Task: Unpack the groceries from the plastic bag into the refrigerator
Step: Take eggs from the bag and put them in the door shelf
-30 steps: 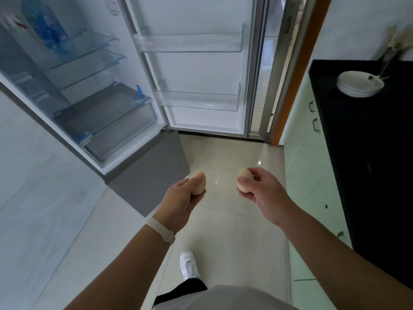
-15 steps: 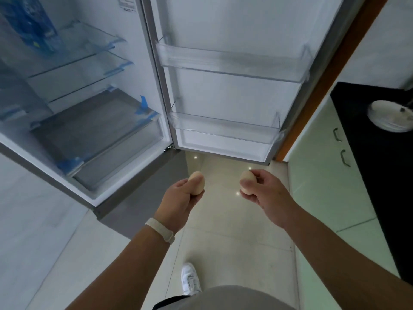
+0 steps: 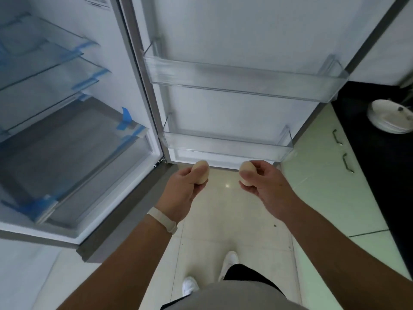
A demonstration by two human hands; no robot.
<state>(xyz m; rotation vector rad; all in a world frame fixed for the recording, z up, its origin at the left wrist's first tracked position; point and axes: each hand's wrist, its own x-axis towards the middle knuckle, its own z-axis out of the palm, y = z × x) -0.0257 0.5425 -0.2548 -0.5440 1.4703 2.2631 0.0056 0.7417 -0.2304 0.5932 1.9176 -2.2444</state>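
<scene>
My left hand [image 3: 182, 190] grips a pale beige egg [image 3: 202, 170], and my right hand [image 3: 267, 183] holds a second egg [image 3: 245, 170]. Both eggs hover just in front of and below the lower clear door bin [image 3: 225, 145] of the open refrigerator door [image 3: 245, 36]. A second clear door bin [image 3: 241, 80] runs across the door higher up. To the left the refrigerator's inside shows glass shelves [image 3: 44, 70] with blue tape and a crisper drawer [image 3: 73, 153]. The plastic bag is not in view.
A black countertop [image 3: 380, 157] on the right carries a stack of white plates [image 3: 390, 118], above pale green cabinet doors [image 3: 330, 175] with metal handles. Beige floor tiles [image 3: 223, 220] lie underfoot, with my white shoes [image 3: 230, 259] showing.
I have stepped closer to the refrigerator and both hands have carried the eggs forward, up to the lower door bin. The door now fills the upper view.
</scene>
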